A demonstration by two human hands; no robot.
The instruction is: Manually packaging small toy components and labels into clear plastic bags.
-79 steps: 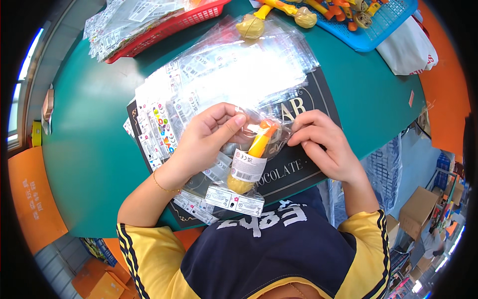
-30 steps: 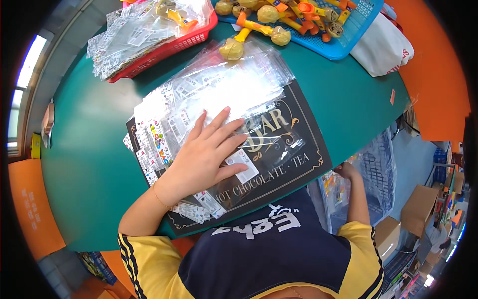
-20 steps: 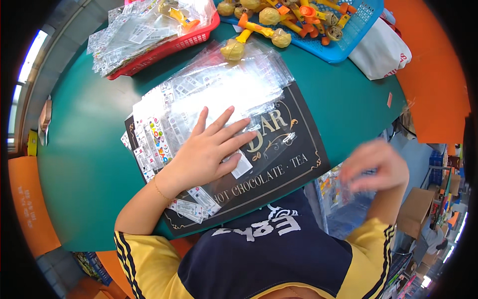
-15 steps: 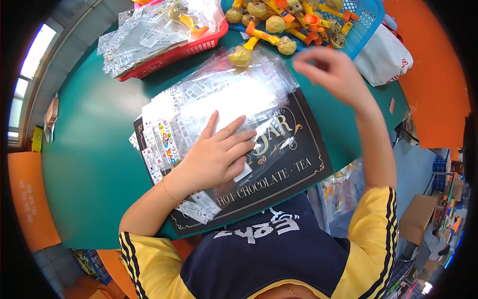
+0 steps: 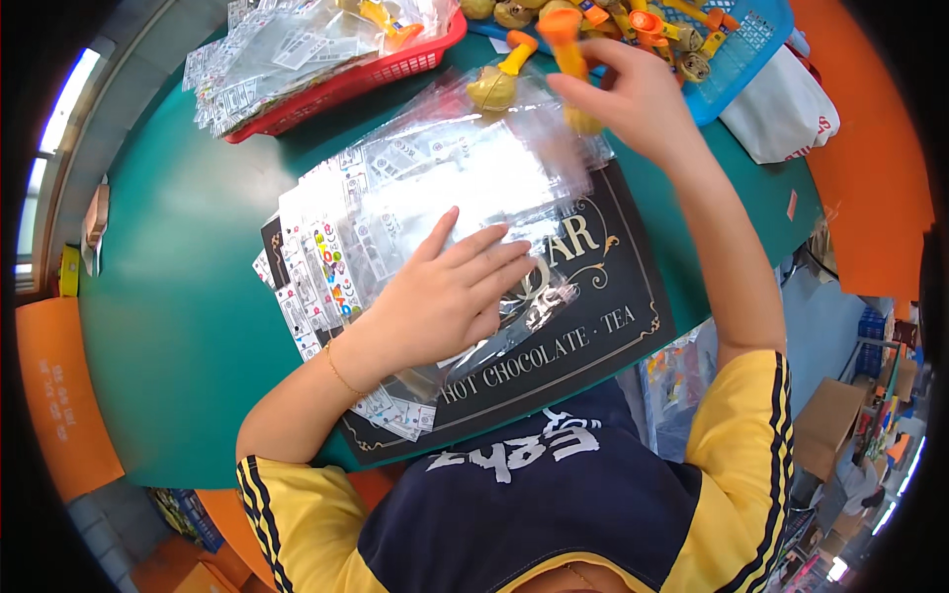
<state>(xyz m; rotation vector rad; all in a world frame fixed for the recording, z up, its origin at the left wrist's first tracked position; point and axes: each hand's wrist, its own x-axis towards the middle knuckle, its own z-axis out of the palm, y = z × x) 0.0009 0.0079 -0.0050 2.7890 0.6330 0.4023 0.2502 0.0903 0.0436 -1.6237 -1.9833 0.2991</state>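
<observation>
My left hand (image 5: 445,292) lies flat with fingers spread on a fanned pile of clear plastic bags (image 5: 386,198) with printed white header strips. At the far edge of the pile, my right hand (image 5: 638,104) has thumb and fingers around a yellow toy stick (image 5: 565,57) with an orange end and a gold ball at its lower end, partly blurred. A second gold-balled toy stick (image 5: 492,89) rests on the bags' far edge, left of my right hand. Beneath the pile is a dark placemat (image 5: 613,287) with pale lettering.
A blue basket (image 5: 736,69) with several more of these toys stands at the far right. At the far left, a red basket (image 5: 395,71) holds many flat printed bags. A white bag (image 5: 786,109) sits beside the blue basket on the green table (image 5: 188,326).
My right hand has moved slightly left and farther away and now holds a toy stick from beside the blue basket. My left hand stays on the bags. The view has shifted a little.
</observation>
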